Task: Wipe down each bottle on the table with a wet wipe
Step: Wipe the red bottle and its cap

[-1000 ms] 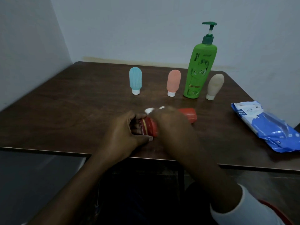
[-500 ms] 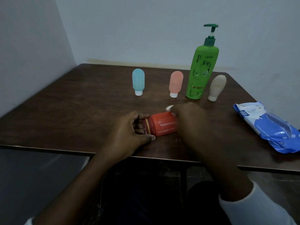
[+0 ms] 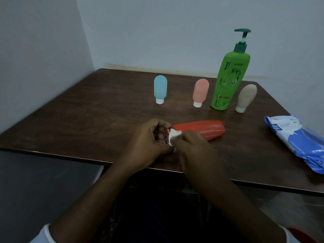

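I am watching the red bottle point(image 3: 201, 129) lying on its side on the brown table point(image 3: 87, 120), close to the near edge and a little right of the middle, its rounded base pointing right and its cap end pointing left. The left hand point(image 3: 149, 142) is curling round that cap end, fingers and thumb gripping it. The right hand point(image 3: 191, 146) is pinching a small wad of white wet wipe point(image 3: 173, 135) and pressing it against the bottle just beside the cap, right next to the left hand's fingers. Both forearms are reaching in from the bottom of my view.

Further back I am seeing four bottles standing in a row, well apart from the hands. A blue bottle point(image 3: 160, 89) and a pink bottle point(image 3: 200, 92) are resting on their white caps. The tall green pump bottle point(image 3: 228, 79) is standing upright just beside the pink one. A beige bottle point(image 3: 246, 98) is sitting on its white cap on the other side of the pump bottle, leaning slightly.

At the right edge of the table a blue and white wipes pack point(image 3: 298, 142) is lying flat. Pale walls are meeting in a corner behind the table.
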Demonstrator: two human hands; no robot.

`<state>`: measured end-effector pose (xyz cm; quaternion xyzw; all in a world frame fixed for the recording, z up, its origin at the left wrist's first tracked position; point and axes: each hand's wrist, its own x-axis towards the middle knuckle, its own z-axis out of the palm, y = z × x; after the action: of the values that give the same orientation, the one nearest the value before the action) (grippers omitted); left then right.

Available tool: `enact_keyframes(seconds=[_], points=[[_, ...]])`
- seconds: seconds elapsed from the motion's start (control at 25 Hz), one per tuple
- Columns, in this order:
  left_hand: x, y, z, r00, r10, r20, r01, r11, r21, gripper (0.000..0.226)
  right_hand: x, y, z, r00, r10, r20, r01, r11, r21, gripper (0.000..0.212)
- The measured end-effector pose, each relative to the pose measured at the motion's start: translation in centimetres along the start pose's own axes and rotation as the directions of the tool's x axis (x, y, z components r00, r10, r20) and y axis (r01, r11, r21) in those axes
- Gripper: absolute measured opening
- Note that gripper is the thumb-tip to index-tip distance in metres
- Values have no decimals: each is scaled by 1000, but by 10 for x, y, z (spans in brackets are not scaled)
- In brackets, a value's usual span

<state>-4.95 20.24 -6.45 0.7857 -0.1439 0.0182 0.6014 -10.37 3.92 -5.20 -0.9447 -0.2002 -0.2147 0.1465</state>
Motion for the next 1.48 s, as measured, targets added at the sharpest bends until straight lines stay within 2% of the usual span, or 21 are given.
enact_keyframes(seconds=[0.08, 0.2, 0.4, 0.6, 0.72, 0.88, 1.0, 1.12, 1.24, 1.36, 1.48], points=[[2, -2, -1, 1000, -7, 24, 7, 1000, -4, 59, -9, 0, 2, 999, -25, -28, 26, 999, 20, 22], [2, -2, 0, 998, -13, 55, 15, 999, -39, 57, 13, 8, 3, 997, 16, -75, -12, 998, 59, 22], [4, -4, -1, 1000, -10, 20, 11, 997, -81, 56, 51, 1, 3, 991, -40, -126, 36, 999, -30, 18], [5, -3, -3, 1000, -23, 18, 24, 997, -76, 61, 0, 0, 2, 996, -48, -80, 45, 998, -33, 32], [4, -3, -4, 999, -27, 43, 30, 996, -79, 59, 18, 4, -4, 996, -75, -56, 73, 996, -44, 18], [1, -3, -4, 1000, -15, 21, 16, 998, -53, 52, 48, 3, -1, 998, -17, 61, 20, 998, -53, 29], [2, -3, -4, 999, -31, 15, 32, 997, -65, 58, 23, 2, 4, 999, -29, -42, 28, 999, -37, 24], [3, -3, -4, 999, -23, 32, 24, 1000, -16, 61, -6, -1, 6, 996, -50, -69, 46, 997, -57, 30], [3, -2, -4, 999, -10, 33, 11, 1000, -9, 58, 11, 2, 1, 998, -55, -35, 53, 997, -53, 25], [-1, 3, -2, 999, -33, 31, 33, 999, -1, 57, 44, 7, -8, 997, -49, 54, 57, 987, -147, 38], [-5, 5, 0, 999, -46, 18, 45, 999, 26, 62, 53, 34, -21, 992, 55, 117, -23, 965, -261, 31]])
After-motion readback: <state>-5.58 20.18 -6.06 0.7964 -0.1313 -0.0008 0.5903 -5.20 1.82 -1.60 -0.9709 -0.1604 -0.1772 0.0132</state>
